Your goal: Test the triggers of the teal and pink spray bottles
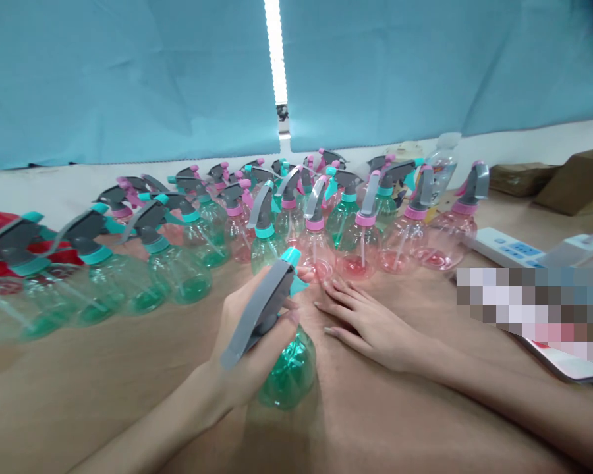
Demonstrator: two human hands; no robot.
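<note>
My left hand (250,336) is wrapped round the neck of a green spray bottle (289,375) with a grey and teal trigger head, tilted a little above the table. To its right, my right hand (368,322) lies with its fingers spread on the table, holding nothing. Its fingertips are close to a pink spray bottle (316,253) in the front row. Another pink bottle (360,250) stands just beyond the same hand. Left of my left hand stands a green bottle (180,276) with a teal collar.
Several more green and pink bottles stand behind and at the left (93,289). A red cloth (0,224) lies behind the left ones. At the right are a white device (507,245), a brown box (578,181) and a partly pixelated flat object (568,362) on the wooden table (400,421).
</note>
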